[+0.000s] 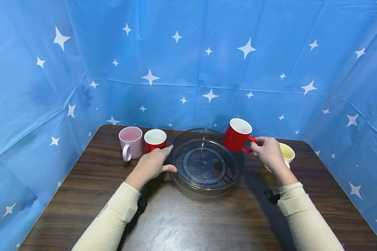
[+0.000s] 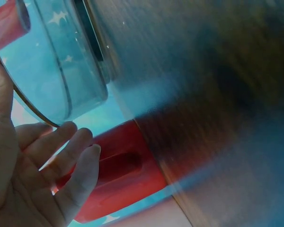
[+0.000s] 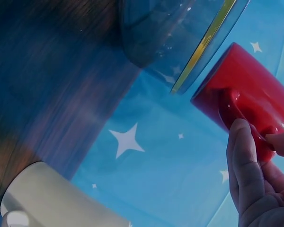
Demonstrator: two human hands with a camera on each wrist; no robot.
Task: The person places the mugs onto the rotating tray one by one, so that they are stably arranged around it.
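Note:
My right hand (image 1: 268, 150) pinches the handle of a tall red mug (image 1: 235, 135), white inside, raised at the right rim of a clear glass bowl (image 1: 204, 188). In the right wrist view the mug (image 3: 251, 85) tilts, with fingers and thumb on its handle. My left hand (image 1: 152, 164) lies at the bowl's left side, thumb and fingers extended. A second red mug (image 1: 155, 138) stands just behind it. The left wrist view shows the left hand (image 2: 42, 165) with its fingers between the glass bowl (image 2: 80, 71) and that red mug (image 2: 128, 184); whether they touch either one I cannot tell.
On the brown wooden table (image 1: 188, 223), a pink mug (image 1: 131, 141) stands left of the standing red mug. A pale yellow cup (image 1: 287, 153) is partly hidden behind my right hand. Blue cloth (image 1: 176, 52) with white stars hangs behind the table and at both sides.

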